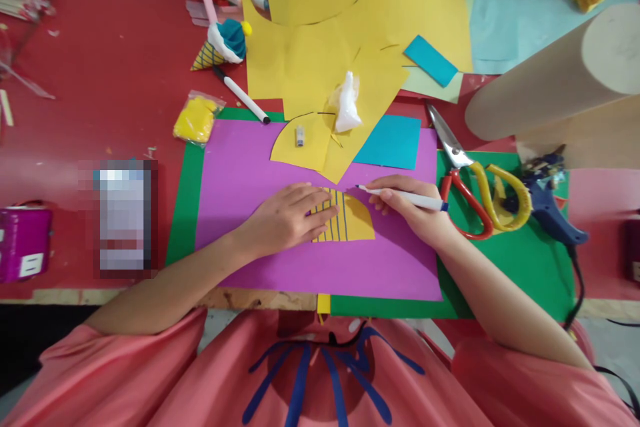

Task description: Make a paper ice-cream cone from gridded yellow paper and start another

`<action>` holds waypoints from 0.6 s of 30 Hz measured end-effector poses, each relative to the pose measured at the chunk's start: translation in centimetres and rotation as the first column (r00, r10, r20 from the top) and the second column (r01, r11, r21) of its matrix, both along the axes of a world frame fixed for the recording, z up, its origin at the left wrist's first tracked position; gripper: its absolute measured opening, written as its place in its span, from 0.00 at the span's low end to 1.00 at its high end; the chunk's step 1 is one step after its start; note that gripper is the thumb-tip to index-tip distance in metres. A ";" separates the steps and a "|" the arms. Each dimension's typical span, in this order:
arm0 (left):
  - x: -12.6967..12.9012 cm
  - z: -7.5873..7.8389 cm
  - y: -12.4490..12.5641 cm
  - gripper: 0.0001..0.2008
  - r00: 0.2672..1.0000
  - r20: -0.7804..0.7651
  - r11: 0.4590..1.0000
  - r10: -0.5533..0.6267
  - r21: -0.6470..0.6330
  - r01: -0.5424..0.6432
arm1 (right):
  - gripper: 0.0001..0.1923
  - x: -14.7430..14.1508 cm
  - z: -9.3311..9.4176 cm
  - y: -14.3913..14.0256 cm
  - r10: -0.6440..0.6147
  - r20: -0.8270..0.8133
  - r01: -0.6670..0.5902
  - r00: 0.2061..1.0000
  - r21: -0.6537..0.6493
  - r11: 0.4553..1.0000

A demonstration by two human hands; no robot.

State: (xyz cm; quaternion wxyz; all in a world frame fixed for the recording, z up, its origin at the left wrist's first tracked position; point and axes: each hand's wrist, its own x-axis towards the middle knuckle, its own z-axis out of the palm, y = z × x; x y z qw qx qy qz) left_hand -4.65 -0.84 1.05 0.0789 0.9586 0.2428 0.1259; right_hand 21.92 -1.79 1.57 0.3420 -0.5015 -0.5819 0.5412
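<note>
Red counter (pixel 115 113) fills the head view, cluttered with craft paper: a green sheet (pixel 520 267) lies under a purple sheet (pixel 280 267), and both sit square in front of the person. On the purple sheet, right between the two hands, lies a yellow half-round paper piece (pixel 356 219) with dark stripes drawn across its left part.

The left hand (pixel 285 219) lies flat, fingers spread slightly, pressing down the striped left end of the piece. The right hand (pixel 413 210) pinches a white marker (pixel 405 197) between thumb and fingers. The marker's long axis runs nearly level, left to right, with its tip pointing left and resting at the upper right edge of the yellow piece. The unstriped part of the piece therefore lies just left of and below the tip, nearer the right hand.

Beyond the hands lie yellow offcuts (pixel 320 73), a teal square (pixel 393 141) and a small white plastic bag (pixel 347 103). To the right, well apart from the piece, sit red-and-yellow scissors (pixel 475 187) and a blue glue gun (pixel 547 203). Farther back on the left stand a paper ice-cream cone model (pixel 223 47), a second marker (pixel 243 97) and a bag of yellow pompoms (pixel 196 119).
</note>
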 end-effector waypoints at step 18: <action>0.3 -0.2 -0.3 0.18 0.998 -0.015 0.998 -0.056 -0.028 0.056 | 0.07 -0.4 0.1 0.0 0.061 0.215 -0.090 0.975 0.132 0.987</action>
